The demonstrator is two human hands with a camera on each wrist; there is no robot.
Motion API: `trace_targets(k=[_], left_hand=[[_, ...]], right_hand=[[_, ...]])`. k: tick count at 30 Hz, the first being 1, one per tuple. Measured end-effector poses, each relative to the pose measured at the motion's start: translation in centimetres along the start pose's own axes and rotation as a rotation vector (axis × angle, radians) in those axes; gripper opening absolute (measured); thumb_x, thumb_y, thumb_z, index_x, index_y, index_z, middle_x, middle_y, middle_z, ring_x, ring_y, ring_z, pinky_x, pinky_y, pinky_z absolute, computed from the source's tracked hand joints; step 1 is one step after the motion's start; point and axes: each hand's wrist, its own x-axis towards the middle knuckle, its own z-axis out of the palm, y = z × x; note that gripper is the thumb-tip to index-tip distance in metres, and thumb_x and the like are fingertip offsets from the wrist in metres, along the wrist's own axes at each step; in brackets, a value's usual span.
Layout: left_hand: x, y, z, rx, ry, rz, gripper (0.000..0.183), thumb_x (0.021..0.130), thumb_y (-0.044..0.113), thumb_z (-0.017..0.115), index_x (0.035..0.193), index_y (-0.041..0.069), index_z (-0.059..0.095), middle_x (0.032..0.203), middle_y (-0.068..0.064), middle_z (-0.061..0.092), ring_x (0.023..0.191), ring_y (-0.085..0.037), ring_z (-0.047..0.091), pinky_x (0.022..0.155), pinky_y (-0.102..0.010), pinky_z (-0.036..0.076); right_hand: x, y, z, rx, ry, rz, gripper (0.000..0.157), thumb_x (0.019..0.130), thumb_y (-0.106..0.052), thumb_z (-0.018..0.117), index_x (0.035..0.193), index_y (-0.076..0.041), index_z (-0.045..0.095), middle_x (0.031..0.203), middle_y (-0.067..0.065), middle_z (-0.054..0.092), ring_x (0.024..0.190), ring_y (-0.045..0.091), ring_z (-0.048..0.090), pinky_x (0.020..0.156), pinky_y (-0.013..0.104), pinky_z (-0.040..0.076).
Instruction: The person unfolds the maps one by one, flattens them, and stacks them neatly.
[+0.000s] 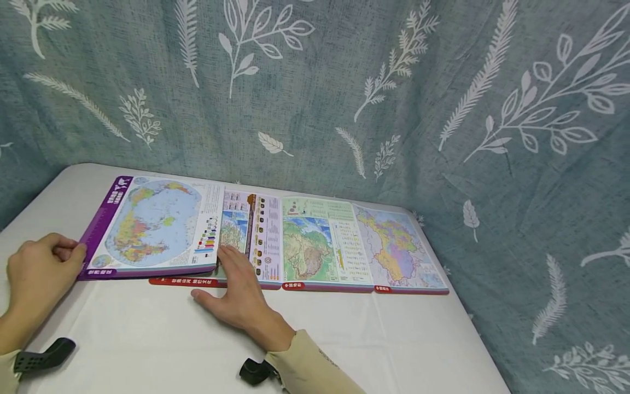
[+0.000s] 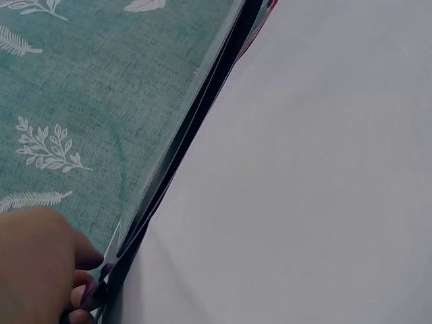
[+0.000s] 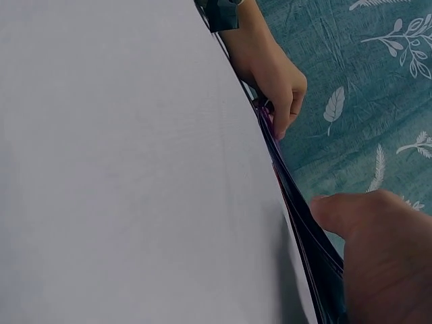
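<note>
A leaf-patterned curtain (image 1: 305, 115) fills the upper part of the head view; a white table (image 1: 394, 339) lies below it. At lower left, the left hand (image 1: 41, 268) is curled, thumb and forefinger pinching the purple edge of the world map (image 1: 159, 224). At lower centre, the right hand (image 1: 241, 293) grasps nothing: fingers extended, tips at that map's right edge, thumb spread leftward. Its pressure cannot be determined. The world map occupies the left of the frame and overlaps the lilac map (image 1: 269, 246). Further right are the green map (image 1: 307, 246) and, last, the coloured map (image 1: 394, 243), neither touched by a hand. Progress, as judged: the three lower maps are laid in a row; the world map is not yet released, nor flush with the row's lower edge. What else remains cannot be established.
</note>
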Motion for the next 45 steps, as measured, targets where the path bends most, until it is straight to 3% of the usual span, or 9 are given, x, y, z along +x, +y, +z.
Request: trace_targets(k=[22, 29, 45], left_hand=[[-0.5, 1.4, 1.0, -0.023, -0.061, 0.155, 0.025, 0.09, 0.013, 0.076, 0.098, -0.01, 0.068, 0.068, -0.01, 0.058, 0.07, -0.027, 0.046, 0.066, -0.038, 0.028], [-0.7, 2.2, 1.0, 0.004, -0.094, 0.27, 0.03, 0.086, 0.013, 0.083, 0.094, -0.011, 0.067, 0.067, -0.006, 0.054, 0.069, -0.025, 0.044, 0.061, -0.036, 0.031], [-1.2, 2.9, 1.4, -0.014, -0.124, 0.323, 0.034, 0.083, 0.016, 0.087, 0.097, -0.009, 0.069, 0.07, -0.004, 0.054, 0.072, -0.023, 0.045, 0.061, -0.033, 0.031]], right_hand=[[-1.8, 2.0, -1.5, 0.087, 0.017, 0.056, 0.085, 0.089, -0.044, 0.08, 0.154, -0.002, 0.048, 0.16, 0.014, 0.049, 0.152, 0.031, 0.042, 0.125, 0.044, 0.032], [-2.4, 2.6, -2.0, 0.067, 0.039, 0.095, 0.084, 0.088, -0.045, 0.08, 0.154, -0.003, 0.049, 0.158, 0.014, 0.051, 0.151, 0.028, 0.044, 0.123, 0.041, 0.036], [-3.3, 3.4, -2.8, 0.063, 0.052, 0.11, 0.085, 0.087, -0.046, 0.079, 0.154, -0.003, 0.049, 0.158, 0.012, 0.051, 0.15, 0.025, 0.044, 0.122, 0.041, 0.038]])
